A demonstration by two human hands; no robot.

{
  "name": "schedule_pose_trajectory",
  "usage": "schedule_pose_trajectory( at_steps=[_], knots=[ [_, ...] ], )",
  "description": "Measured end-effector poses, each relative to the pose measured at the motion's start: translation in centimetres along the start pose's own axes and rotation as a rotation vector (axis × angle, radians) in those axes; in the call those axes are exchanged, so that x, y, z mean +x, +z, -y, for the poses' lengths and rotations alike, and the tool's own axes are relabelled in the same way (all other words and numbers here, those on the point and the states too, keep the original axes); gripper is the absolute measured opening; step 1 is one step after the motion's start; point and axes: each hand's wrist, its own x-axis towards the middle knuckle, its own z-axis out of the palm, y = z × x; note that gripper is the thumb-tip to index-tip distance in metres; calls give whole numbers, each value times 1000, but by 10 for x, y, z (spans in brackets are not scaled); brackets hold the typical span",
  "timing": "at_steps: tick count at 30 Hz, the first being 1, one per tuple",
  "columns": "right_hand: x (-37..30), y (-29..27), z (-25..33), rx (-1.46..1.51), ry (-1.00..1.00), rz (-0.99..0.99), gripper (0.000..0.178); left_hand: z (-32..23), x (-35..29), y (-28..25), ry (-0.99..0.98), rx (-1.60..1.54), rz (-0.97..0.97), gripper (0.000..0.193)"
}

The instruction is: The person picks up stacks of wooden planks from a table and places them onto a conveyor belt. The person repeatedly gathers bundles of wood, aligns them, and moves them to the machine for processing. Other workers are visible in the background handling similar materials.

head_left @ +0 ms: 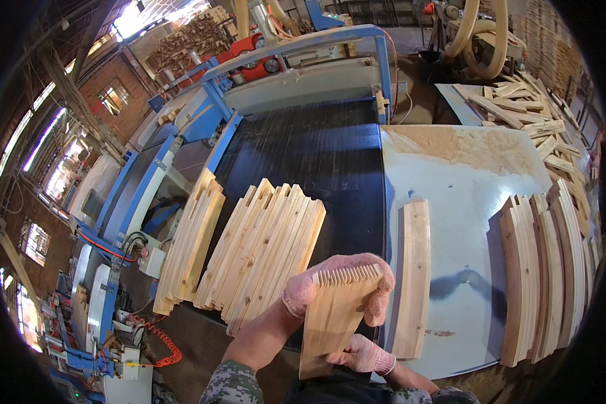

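A wooden board (337, 320) with comb-like finger-joint teeth cut across its upper end is tilted up in front of me. My left hand (304, 288), in a pinkish knit glove, wraps around the back and both sides of that toothed end. Lower down, my right hand (363, 355), gloved the same way, grips the board's right edge near its bottom end. Just right of the hands, a single board (414, 279) lies lengthwise on the pale sheet-topped table (461, 252). Left of my left hand, a row of boards (266, 249) rests side by side on the black conveyor belt (343, 161).
Another stack of boards (188, 246) stands at the belt's left edge. More boards (542, 276) stand on edge at the table's right. A blue-framed machine (303, 74) spans the belt's far end. Loose offcuts (518, 104) are heaped at far right; a coiled red hose (168, 347) hangs lower left.
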Motion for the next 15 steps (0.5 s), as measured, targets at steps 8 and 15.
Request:
schedule_pose_trajectory(
  at_steps=[8,15],
  knots=[
    [2,-5,-1,-19,0,17,40,1,2,-4,33,-29,-27,111],
    [16,-10,14,31,28,54,43,-7,-2,-28,110,136,-115,117]
  ],
)
